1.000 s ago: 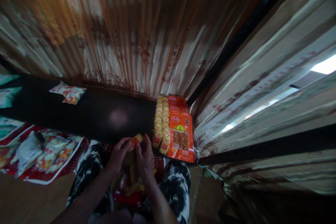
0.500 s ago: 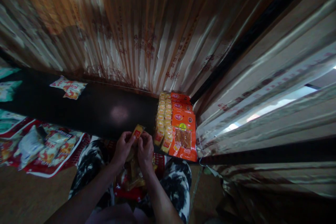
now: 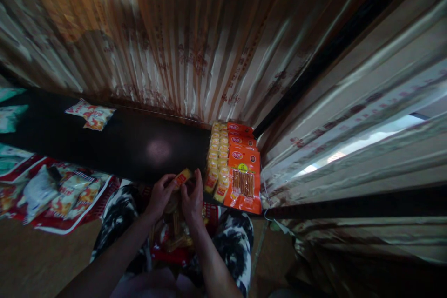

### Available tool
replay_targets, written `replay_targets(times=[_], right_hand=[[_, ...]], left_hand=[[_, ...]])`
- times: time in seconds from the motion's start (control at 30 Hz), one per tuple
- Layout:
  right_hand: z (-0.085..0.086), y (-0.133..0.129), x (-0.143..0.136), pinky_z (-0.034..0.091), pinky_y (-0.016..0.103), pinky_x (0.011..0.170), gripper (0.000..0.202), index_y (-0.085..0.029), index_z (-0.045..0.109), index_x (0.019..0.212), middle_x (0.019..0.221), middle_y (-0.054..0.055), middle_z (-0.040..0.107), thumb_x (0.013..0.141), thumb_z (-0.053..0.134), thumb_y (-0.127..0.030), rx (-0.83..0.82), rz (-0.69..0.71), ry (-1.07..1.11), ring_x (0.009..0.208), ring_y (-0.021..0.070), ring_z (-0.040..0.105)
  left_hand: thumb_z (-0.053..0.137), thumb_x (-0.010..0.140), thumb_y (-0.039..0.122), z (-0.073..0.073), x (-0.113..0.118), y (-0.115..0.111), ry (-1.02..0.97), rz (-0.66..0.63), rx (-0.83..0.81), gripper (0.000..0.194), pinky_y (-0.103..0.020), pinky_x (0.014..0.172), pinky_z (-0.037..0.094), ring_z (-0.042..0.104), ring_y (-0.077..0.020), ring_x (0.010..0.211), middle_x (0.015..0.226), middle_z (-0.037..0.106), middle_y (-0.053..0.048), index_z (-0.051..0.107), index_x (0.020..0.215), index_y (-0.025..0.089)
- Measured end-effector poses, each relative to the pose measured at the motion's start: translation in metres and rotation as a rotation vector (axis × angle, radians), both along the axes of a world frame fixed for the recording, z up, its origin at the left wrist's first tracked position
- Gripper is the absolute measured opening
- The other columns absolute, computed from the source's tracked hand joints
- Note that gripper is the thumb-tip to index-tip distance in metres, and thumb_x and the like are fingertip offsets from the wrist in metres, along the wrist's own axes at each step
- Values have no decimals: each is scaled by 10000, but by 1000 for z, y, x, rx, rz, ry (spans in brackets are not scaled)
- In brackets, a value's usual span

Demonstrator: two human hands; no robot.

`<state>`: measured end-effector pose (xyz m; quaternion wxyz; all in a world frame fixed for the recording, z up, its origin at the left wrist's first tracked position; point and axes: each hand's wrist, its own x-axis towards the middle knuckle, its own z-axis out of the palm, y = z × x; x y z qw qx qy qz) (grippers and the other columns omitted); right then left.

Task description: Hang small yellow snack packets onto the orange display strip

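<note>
Pinched in my left hand (image 3: 162, 195) is a small yellow snack packet (image 3: 182, 177) with a red label. My right hand (image 3: 192, 199) is closed about the packet's right end, its thumb low and its fingers raised behind. Both hands are above my lap, at the front edge of a black shelf (image 3: 139, 142). Just right of them stand rows of small yellow packets (image 3: 218, 160), beside overlapping orange snack bags (image 3: 243, 179). Below my hands, a red basket (image 3: 171, 257) between my legs holds more yellow wrapped packets (image 3: 178, 242).
Another red basket (image 3: 75, 223) with a white rim holds several snack bags at the left. A white and orange bag (image 3: 91, 115) lies on the shelf, with green bags (image 3: 10, 118) farther left. Pleated plastic sheeting (image 3: 167, 42) hangs behind, and a dark post (image 3: 296, 79) slants at the right.
The yellow packet has tilted over to the right in my fingers. My right hand's fingers have lifted and straightened somewhat. The shelf goods have stayed in place.
</note>
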<state>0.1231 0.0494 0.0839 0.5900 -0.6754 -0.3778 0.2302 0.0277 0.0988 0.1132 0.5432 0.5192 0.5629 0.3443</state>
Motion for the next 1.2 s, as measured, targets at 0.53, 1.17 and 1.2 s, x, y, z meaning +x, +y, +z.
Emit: replay_targets(times=[0.53, 1.17, 1.2], right_hand=[[14, -34, -3, 490, 347, 884, 432, -162, 565, 1165, 1117, 108, 628, 741, 585, -244, -109, 116, -130, 1019, 216, 608], [27, -63, -17, 460, 250, 605, 215, -222, 610, 867, 743, 5, 661, 762, 593, -410, -164, 78, -253, 653, 167, 614], [28, -62, -17, 455, 248, 591, 213, -222, 607, 856, 721, 0, 657, 761, 593, -413, -172, 74, -254, 631, 164, 609]], left_hand=[[626, 591, 315, 22, -17, -8, 22, -67, -30, 342, -334, 780, 492, 640, -236, 876, 952, 696, -90, 665, 896, 166], [704, 621, 385, 12, -17, -30, -119, -44, 19, 541, -337, 771, 520, 660, -213, 855, 973, 671, -109, 556, 1073, 129], [708, 616, 386, 14, -16, -30, -132, -36, 13, 514, -332, 766, 522, 662, -211, 852, 951, 678, -101, 567, 1042, 134]])
